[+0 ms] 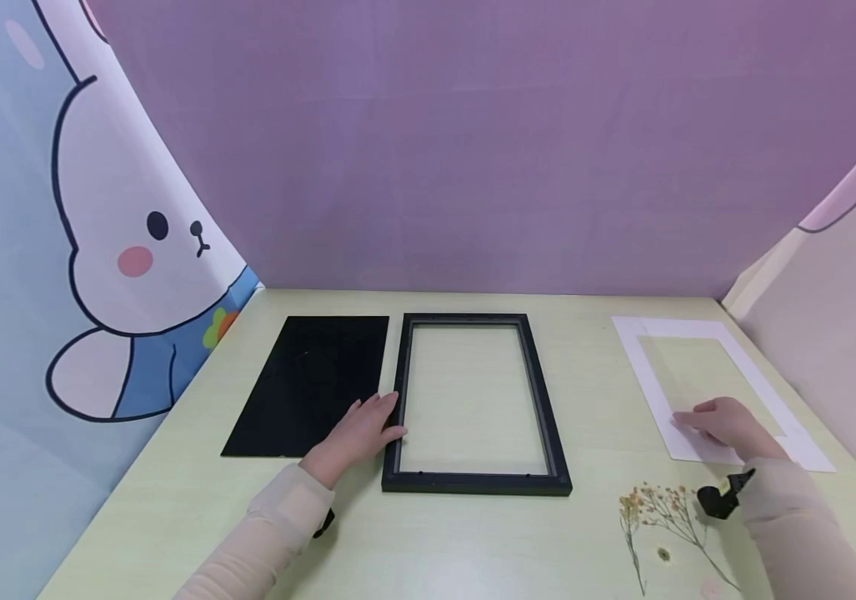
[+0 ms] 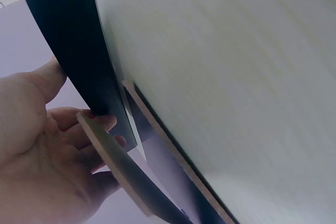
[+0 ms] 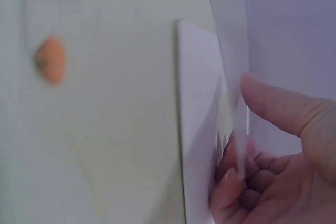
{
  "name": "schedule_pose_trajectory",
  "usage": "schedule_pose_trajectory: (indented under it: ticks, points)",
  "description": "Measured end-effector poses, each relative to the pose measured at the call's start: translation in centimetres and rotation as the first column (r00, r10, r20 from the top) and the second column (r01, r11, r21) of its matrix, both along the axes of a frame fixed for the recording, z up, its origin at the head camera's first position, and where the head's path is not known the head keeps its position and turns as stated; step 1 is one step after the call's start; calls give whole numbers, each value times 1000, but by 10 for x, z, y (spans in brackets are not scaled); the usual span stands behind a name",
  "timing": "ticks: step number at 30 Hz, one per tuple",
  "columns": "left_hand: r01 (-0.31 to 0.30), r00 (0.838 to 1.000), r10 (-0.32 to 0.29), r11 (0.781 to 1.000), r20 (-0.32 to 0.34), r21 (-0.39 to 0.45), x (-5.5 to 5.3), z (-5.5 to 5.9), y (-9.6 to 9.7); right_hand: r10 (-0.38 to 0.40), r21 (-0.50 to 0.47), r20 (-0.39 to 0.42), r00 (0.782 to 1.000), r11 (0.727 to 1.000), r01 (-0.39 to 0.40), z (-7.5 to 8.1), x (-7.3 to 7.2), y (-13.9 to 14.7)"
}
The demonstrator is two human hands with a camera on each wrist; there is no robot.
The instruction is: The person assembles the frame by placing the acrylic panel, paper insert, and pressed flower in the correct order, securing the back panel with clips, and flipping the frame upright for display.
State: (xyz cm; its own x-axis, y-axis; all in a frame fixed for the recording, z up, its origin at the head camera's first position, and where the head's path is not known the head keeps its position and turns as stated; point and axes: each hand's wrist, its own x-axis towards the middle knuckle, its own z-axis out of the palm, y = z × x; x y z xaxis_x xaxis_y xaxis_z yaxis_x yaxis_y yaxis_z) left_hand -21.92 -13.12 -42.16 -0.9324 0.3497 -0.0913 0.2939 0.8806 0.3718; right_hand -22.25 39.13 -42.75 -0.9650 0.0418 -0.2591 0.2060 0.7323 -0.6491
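Observation:
Near the middle of the table lies a black picture frame (image 1: 548, 408). My left hand (image 1: 363, 425) rests on its left bar, the fingertips touching it. To the left is a black backing board (image 1: 315, 375); the left wrist view shows a brown-edged flap (image 2: 118, 166) raised beside the fingers. At the right lies a white mat (image 1: 758, 367) with a rectangular opening. Over the mat my right hand (image 1: 731, 425) pinches a clear sheet (image 3: 231, 35) between thumb and fingers, plainest in the right wrist view. The sheet stands tilted above the mat; its full outline cannot be made out.
Dried flower sprigs (image 1: 671, 508) lie at the front right, below the mat. A small pale bloom (image 1: 663, 554) sits among them, and a faint pink petal (image 1: 710, 590) is at the bottom edge. Purple cloth (image 1: 473, 167) hangs behind the table (image 1: 473, 542).

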Motion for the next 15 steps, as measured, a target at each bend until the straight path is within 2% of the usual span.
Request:
schedule_pose_trajectory:
  ticks: [4,7,9,10,13,15]
  points:
    - [-2,1000,2,1000,7,5,0,0,0,-7,-153,-46,999,988,0,-4,5,4]
    - [-6,1000,6,1000,9,7,0,0,1,-24,-292,-50,998,956,8,-6,5,6]
    - [-8,1000,8,1000,9,8,0,0,1,-45,-412,-25,999,911,31,-6,5,7]
    - [-8,1000,8,1000,8,9,0,0,1,-58,-475,2,998,878,52,-5,5,8]
    - [-7,1000,7,1000,7,11,0,0,1,-83,-641,66,994,761,106,-3,6,9]
    - [-8,1000,8,1000,9,10,0,0,1,-94,-717,98,991,684,136,-2,6,10]
